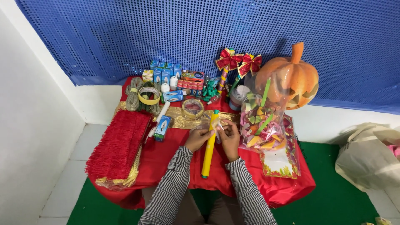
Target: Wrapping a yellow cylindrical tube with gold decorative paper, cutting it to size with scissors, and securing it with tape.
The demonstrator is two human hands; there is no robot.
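Head view: both hands' fingers grip a yellow tube [208, 146], left hand [197, 138] beside right hand [229, 139], tape roll [192, 108] just beyond fingers on the bench [166, 158].

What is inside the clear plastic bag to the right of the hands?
The clear plastic bag holds curled paper strips in green, orange, yellow and pink. Behind it stands an orange pumpkin, partly covered; the bag's bottom contents cannot be made out.
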